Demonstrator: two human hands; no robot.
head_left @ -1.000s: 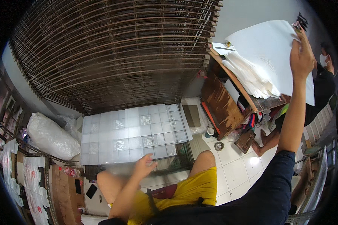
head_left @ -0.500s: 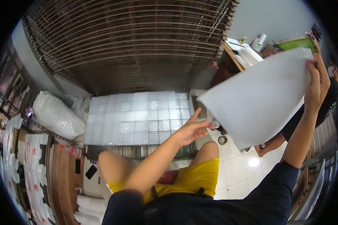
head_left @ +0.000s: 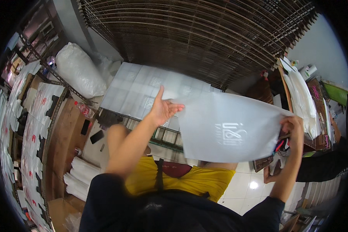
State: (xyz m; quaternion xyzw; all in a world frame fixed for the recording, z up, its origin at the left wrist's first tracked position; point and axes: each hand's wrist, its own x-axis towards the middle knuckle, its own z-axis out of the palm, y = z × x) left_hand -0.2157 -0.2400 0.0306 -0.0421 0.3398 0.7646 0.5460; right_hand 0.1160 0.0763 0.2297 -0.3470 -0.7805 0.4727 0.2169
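Observation:
A translucent frosted plastic sheet (head_left: 236, 112) with white printing hangs in front of me at a slight tilt. My right hand (head_left: 293, 125) pinches its right edge between thumb and fingers. Close to the sheet's left edge, my left hand (head_left: 164, 110) is open, thumb up and fingers apart; whether a fingertip touches the edge I cannot tell. Similar printed sheets (head_left: 129, 91) lie in rows on the rack tray (head_left: 168, 141) before my knees. The held sheet covers the right part of that tray.
Stacked wire rack trays (head_left: 205, 38) rise beyond the sheets. A stuffed clear plastic bag (head_left: 79, 71) stands at the left, near a shelf of printed white sheets (head_left: 36, 131). Two phones (head_left: 97, 136) lie low on the left. Another person's dark-clothed leg (head_left: 317, 170) is at the right, beside a workbench (head_left: 284, 89).
My right hand has come lower and inward with the sheet, whose printing now faces me. My left hand has moved left and up. The whole view has turned toward the right.

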